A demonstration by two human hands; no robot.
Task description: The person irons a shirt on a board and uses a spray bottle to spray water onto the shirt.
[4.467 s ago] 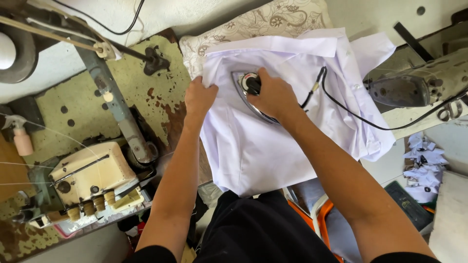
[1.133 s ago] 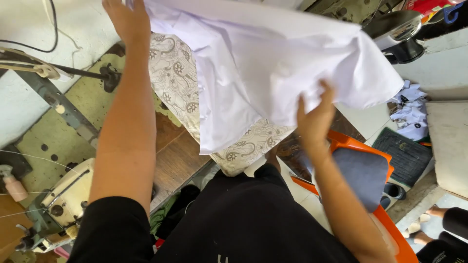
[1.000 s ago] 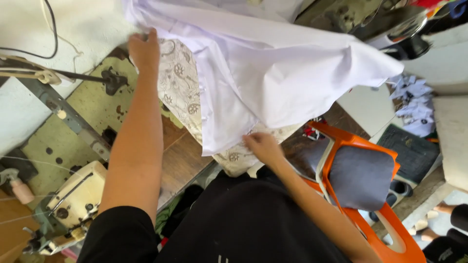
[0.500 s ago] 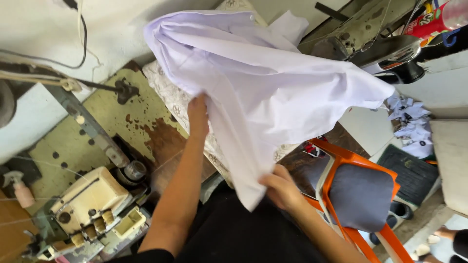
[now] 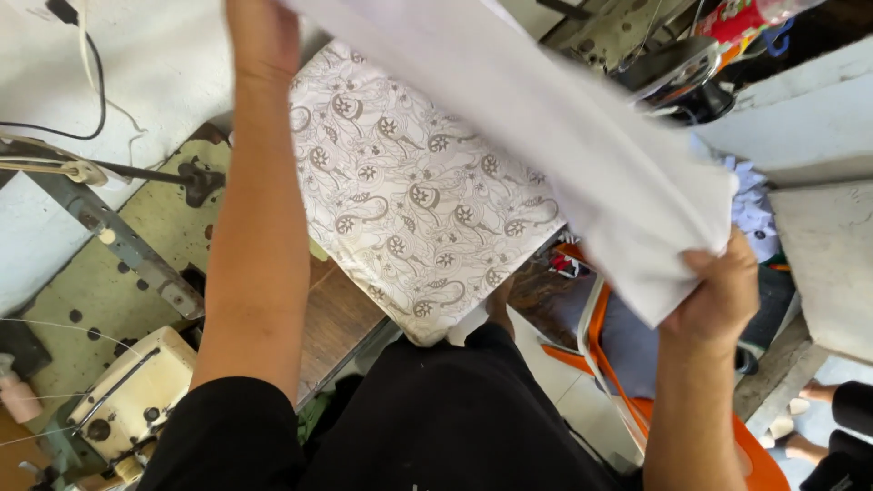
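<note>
From my head camera, looking down: my left hand (image 5: pixel 264 36) is raised at the top edge, and its fingers run out of the frame, so I cannot tell how they are set, though the white cloth (image 5: pixel 582 155) begins just beside it. My right hand (image 5: pixel 718 291) is lower, out to the right, closed on the cloth's lower corner, thumb on top and fingers curled under the edge. The cloth stretches in a slanted band between my two hands, held up off the board and hanging clear of it.

Below the cloth lies the patterned pad (image 5: pixel 409 191), pale with grey swirls, bare across most of its face; its near corner hangs over the edge towards my body. Left of it is a worn green table (image 5: pixel 136 236) with holes and a dark metal arm (image 5: pixel 109 173) across it. A cream sewing machine (image 5: pixel 127 400) sits at the lower left corner. A black cable (image 5: pixel 91 91) runs across the white wall at upper left.

At upper right, past the cloth, the iron (image 5: pixel 673 68) rests near another machine. Under my right forearm is an orange chair (image 5: pixel 637 364) with a grey seat. Someone's bare feet (image 5: pixel 805 418) show at the lower right edge.
</note>
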